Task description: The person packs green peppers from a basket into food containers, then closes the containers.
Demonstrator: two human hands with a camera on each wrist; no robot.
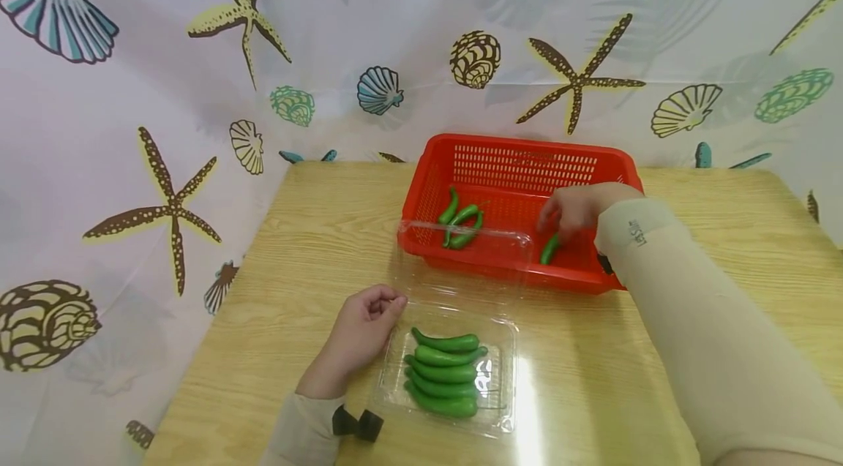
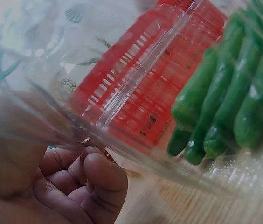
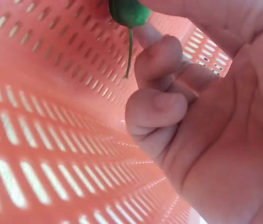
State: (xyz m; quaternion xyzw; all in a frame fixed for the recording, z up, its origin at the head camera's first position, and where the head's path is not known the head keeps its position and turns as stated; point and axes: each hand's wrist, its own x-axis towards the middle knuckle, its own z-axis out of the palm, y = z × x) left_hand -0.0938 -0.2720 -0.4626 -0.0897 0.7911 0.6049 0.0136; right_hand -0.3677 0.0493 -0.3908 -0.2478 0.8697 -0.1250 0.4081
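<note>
Left hand [image 1: 364,327]: thumb and fingertips pinch the left edge of a clear container [image 1: 503,338]; well apart from the other hand.
Right hand [image 1: 576,208]: down inside a red basket [image 1: 527,277], at its right end; thumb and finger pinch a green pepper [image 3: 129,13], thin stem hanging.
Container: base flat on the worktop [image 1: 296,232], near side of the basket; lid [image 1: 461,276] raised, overlapping the basket's near rim in the head view; contact there cannot be told.
Packed peppers [image 1: 445,374]: five, lying crosswise in the base, side by side in a stack-like row.
Loose peppers [image 1: 464,221]: small group at the basket's left end.
Backdrop [image 1: 428,27]: pale cloth behind the worktop, printed with shells and starfish.
</note>
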